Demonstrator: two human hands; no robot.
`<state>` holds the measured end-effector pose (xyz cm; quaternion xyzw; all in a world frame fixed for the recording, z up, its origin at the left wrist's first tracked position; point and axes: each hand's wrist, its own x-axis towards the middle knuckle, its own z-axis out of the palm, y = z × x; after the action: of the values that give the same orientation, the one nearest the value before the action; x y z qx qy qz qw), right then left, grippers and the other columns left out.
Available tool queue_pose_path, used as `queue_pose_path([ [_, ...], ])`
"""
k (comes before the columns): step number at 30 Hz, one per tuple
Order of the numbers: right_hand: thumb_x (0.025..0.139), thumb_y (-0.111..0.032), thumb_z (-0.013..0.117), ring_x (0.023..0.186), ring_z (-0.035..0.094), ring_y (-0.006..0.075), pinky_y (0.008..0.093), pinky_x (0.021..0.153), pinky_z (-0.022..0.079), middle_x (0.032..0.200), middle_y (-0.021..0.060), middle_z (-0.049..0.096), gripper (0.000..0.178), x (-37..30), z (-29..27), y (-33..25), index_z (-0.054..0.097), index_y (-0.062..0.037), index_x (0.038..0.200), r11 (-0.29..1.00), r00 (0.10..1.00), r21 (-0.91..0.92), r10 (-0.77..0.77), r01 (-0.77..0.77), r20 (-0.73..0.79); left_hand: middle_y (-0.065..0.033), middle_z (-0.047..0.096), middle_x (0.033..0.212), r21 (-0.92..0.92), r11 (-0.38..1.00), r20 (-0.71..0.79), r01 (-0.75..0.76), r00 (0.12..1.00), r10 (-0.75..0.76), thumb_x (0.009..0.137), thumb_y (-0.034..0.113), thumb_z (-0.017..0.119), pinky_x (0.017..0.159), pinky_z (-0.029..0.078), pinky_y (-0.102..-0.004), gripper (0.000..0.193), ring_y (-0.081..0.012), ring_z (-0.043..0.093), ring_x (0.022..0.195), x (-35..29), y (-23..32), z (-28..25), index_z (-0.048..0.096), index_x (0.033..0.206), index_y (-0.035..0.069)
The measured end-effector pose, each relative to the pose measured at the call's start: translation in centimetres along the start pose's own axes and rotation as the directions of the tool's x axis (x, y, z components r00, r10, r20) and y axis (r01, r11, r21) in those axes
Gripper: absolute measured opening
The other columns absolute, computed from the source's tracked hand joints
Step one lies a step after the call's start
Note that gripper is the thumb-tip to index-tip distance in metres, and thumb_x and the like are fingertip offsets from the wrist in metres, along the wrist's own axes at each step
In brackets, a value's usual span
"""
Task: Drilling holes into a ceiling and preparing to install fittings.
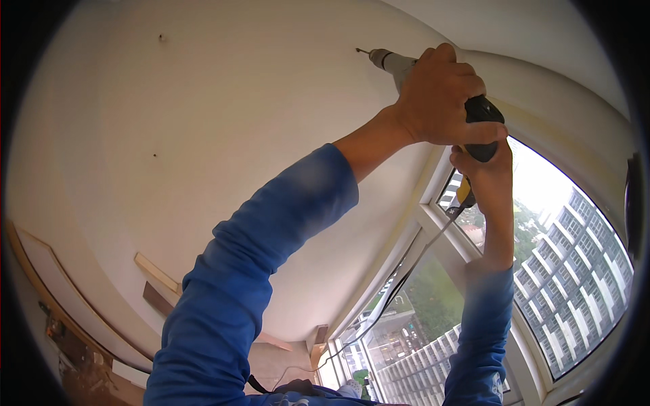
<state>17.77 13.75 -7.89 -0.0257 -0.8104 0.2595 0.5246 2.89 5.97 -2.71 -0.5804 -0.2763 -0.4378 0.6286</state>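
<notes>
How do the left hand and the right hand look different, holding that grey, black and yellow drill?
The bare left hand grips over the grey, black and yellow drill, nearer its thin dark bit; the bare right hand is lower, at the yellow-and-black handle. The left hand shows its back plainly, while the right hand is partly hidden behind the drill. Both hold the same drill and come out of long blue sleeves.

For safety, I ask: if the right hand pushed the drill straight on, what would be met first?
Probably the pale wall: the drill bit appears at or very near it, though depth is unclear.
</notes>
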Motion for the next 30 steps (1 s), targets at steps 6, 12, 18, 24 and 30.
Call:
queue_pose_path([
  [6,0.070,-0.005,0.075,0.090,0.065,0.0197,0.0333,0.083,0.052,0.100,0.0089,0.065,0.057,0.2,-1.0,-0.9,0.055,-0.0014,0.123,0.998,0.998,-0.030,0.061,-0.061,0.021,-0.0039,0.055,0.057,-0.036,0.999,-0.064,-0.001,0.998,-0.001,0.060,0.064,0.075,0.061,0.039,-0.0397,0.058,-0.0249,0.046,0.067,0.6,0.0,0.3,0.066,0.059,0.007],
  [12,0.071,-0.002,0.073,0.089,0.064,0.0197,0.0341,0.081,0.052,0.098,0.0085,0.065,0.056,1.6,-0.9,-2.7,0.054,-0.0034,0.124,0.979,0.992,-0.163,-0.122,0.126,0.035,-0.0037,0.059,0.060,0.025,0.998,-0.124,-0.050,0.991,0.053,0.062,0.060,0.077,0.061,0.040,-0.0398,0.053,-0.0246,0.046,0.066,1.2,-1.6,-0.5,0.068,0.065,0.009],
  [18,0.072,0.000,0.068,0.088,0.063,0.0219,0.0351,0.081,0.051,0.096,0.0095,0.063,0.055,5.9,-0.7,-5.9,0.055,-0.0051,0.125,0.932,0.977,-0.310,-0.144,0.187,0.158,-0.0066,0.061,0.060,0.067,0.996,-0.185,0.061,0.982,-0.048,0.059,0.060,0.072,0.068,0.039,-0.0430,0.054,-0.0274,0.047,0.072,2.9,-3.2,-1.6,0.069,0.063,0.006],
  [24,0.073,0.000,0.067,0.092,0.063,0.0207,0.0345,0.084,0.051,0.100,0.0087,0.065,0.059,6.7,0.2,-5.4,0.055,-0.0044,0.131,0.867,0.945,-0.391,-0.237,0.310,0.223,-0.0063,0.060,0.060,0.036,0.996,-0.331,0.081,0.941,-0.065,0.059,0.057,0.071,0.069,0.038,-0.0429,0.050,-0.0273,0.048,0.074,1.1,-3.8,-1.7,0.069,0.062,0.007],
  [30,0.076,0.002,0.068,0.097,0.064,0.0213,0.0347,0.087,0.052,0.109,0.0111,0.067,0.060,6.2,-1.5,-6.2,0.054,-0.0031,0.133,0.745,0.901,-0.507,-0.365,0.433,0.233,-0.0073,0.060,0.060,0.070,0.997,-0.473,0.015,0.881,0.020,0.059,0.057,0.071,0.069,0.038,-0.0441,0.048,-0.0275,0.049,0.072,1.8,-2.3,-1.0,0.068,0.061,0.008],
])
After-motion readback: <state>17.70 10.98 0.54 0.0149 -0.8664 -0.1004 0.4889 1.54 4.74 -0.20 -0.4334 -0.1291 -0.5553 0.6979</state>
